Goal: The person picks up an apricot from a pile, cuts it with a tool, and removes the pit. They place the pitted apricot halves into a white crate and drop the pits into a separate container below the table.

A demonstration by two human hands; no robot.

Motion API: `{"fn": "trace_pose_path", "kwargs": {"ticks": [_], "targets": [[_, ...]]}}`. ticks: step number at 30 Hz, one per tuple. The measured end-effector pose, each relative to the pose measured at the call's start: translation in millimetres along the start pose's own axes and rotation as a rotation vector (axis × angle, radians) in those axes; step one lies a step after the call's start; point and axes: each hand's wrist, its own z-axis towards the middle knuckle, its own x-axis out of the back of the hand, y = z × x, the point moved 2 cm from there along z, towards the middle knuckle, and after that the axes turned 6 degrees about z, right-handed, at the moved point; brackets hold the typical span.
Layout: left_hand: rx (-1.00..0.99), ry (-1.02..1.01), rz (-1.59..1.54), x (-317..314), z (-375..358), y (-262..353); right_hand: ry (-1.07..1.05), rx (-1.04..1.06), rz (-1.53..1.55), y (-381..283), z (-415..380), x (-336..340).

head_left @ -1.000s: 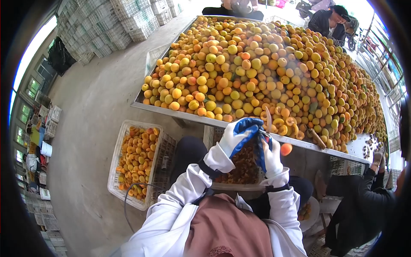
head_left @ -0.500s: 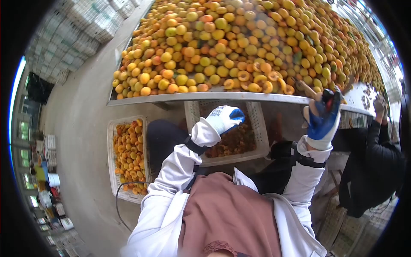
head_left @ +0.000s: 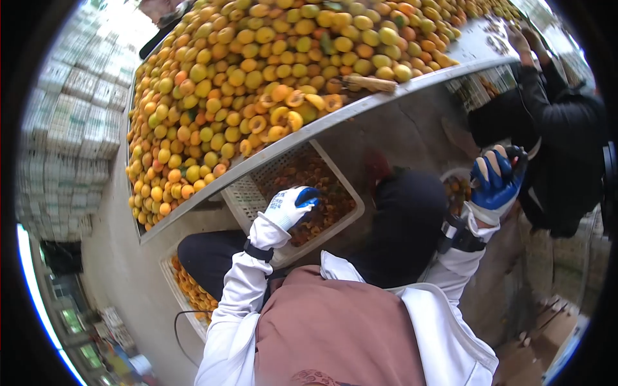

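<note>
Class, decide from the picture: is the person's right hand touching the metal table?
Apart. The head view shows a clear gap between the right hand and the metal table, with floor visible there.

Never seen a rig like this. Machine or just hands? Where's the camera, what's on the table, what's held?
No robot here: the hands belong to a person in white-and-blue gloves. Every picture comes from one camera worn on that person's head, looking forward and down, so the wide lens bends the edges. On the metal table lies a heap of orange-yellow fruit, with some halved pieces near the rim. The left hand is curled in front of a white crate of cut fruit; whether it holds anything is hidden. The right hand grips a dark object, too unclear to name. The dark sleeve at the right is another person's.
</note>
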Motion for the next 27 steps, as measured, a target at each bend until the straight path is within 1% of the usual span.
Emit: {"fn": "trace_pose_path", "kwargs": {"ticks": [1, 2, 4, 5, 6, 7, 8, 10, 11, 12, 13, 14, 15, 16, 17, 18, 19, 20, 22, 24, 26, 27], "targets": [[0.001, 0.010, -0.018, -5.3, 1.5, -3.0, 0.228, 0.228, -0.086, -10.6, -11.4, 13.6], [0.002, 0.021, -0.036, -9.3, 1.8, -5.4, 0.229, 0.266, -0.153, -16.7, -19.9, 28.7], [0.000, -0.031, 0.015, -15.4, 0.9, -3.2, 0.597, 0.417, -0.480, -13.9, -39.1, 37.3], [0.033, -0.037, -0.012, -23.8, -0.1, -13.2, 0.654, 0.427, -0.613, -11.2, -50.4, 41.2], [0.067, -0.041, -0.039, -28.5, -1.5, -17.0, 0.823, 0.387, -0.756, -7.4, -61.4, 41.0], [0.104, -0.067, 0.069, -29.2, -2.5, -12.6, 0.901, 0.292, -0.869, -11.4, -72.8, 53.7], [0.092, -0.080, 0.089, -32.5, -4.7, -14.7, 0.977, 0.192, -0.978, -13.1, -84.3, 73.7], [0.120, -0.058, 0.266, -43.6, -9.8, -36.6, 0.932, 0.170, -1.431, -11.6, -105.4, 112.8], [0.150, -0.068, 0.266, -46.6, -13.2, -43.4, 0.960, 0.071, -1.468, -6.4, -117.1, 120.3], [0.137, -0.077, 0.287, -47.9, -17.3, -41.0, 0.986, -0.031, -1.501, 0.0, -129.2, 128.1], [0.177, -0.080, 0.313, -48.2, -20.9, -37.7, 0.917, -0.053, -1.582, 4.3, -143.9, 152.8], [0.217, -0.081, 0.339, -48.4, -25.2, -36.7, 0.958, -0.105, -1.697, 10.0, -155.9, 169.0], [0.149, -0.041, 0.393, -50.6, -29.4, -41.6, 0.949, -0.148, -1.701, 12.0, -164.2, 162.9], [0.138, -0.048, 0.413, -52.2, -32.0, -44.0, 0.938, -0.192, -1.705, 15.1, -169.1, 153.4], [0.194, -0.054, 0.405, -53.0, -35.3, -48.6, 0.945, -0.255, -1.680, 16.4, -174.1, 151.3], [0.253, -0.059, 0.395, -52.6, -39.1, -49.4, 0.957, -0.246, -1.662, 16.1, -178.1, 150.2], [0.193, -0.058, 0.467, -52.0, -42.3, -48.7, 0.945, -0.261, -1.660, 15.5, -180.6, 150.1], [0.186, -0.062, 0.482, -51.8, -46.4, -49.2, 0.931, -0.274, -1.660, 14.1, -182.0, 150.6], [0.245, -0.064, 0.432, -50.3, -53.2, -43.9, 0.925, -0.223, -1.664, 9.3, -178.7, 141.1], [0.264, -0.043, 0.393, -50.0, -57.7, -36.0, 0.893, -0.179, -1.749, 2.3, -171.4, 125.6], [0.429, -0.069, 0.371, -46.8, -63.4, -31.8, 0.877, -0.157, -1.753, 1.3, -163.9, 119.2], [0.357, -0.050, 0.378, -44.9, -64.2, -33.7, 0.850, -0.154, -1.745, 1.2, -158.6, 114.1]]}}
